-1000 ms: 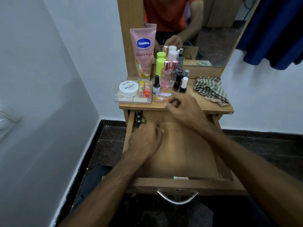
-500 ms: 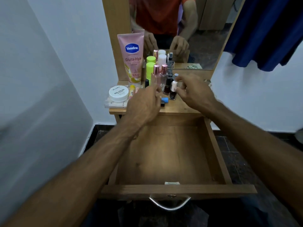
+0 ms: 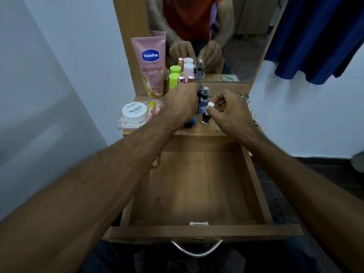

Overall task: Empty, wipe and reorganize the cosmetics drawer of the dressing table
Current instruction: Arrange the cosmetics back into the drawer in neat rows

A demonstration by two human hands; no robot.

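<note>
The wooden drawer point(image 3: 199, 232) is pulled out, its floor bare except for a small item at its far left corner point(image 3: 155, 163). On the tabletop point(image 3: 201, 131) stand a pink Vaseline tube point(image 3: 150, 66), green-capped bottles point(image 3: 174, 79), pink perfume bottles point(image 3: 186, 79), a white nail polish remover jar point(image 3: 134, 112) and small dark bottles. My right hand point(image 3: 228, 113) pinches the white cap of a dark nail polish bottle point(image 3: 206, 118). My left hand point(image 3: 182, 104) reaches among the small bottles; its fingertips are hidden, so I cannot tell what it holds.
A mirror point(image 3: 226, 36) rises behind the bottles. A checked cloth point(image 3: 248, 103) lies on the tabletop's right side, mostly behind my right hand. Blue fabric point(image 3: 319, 40) hangs at the upper right. White walls flank the table; the drawer handle point(image 3: 196, 251) faces me.
Both hands went from the drawer's far end up to the tabletop bottles. My right hand now pinches the white-capped nail polish bottle. The view has closed in on the table.
</note>
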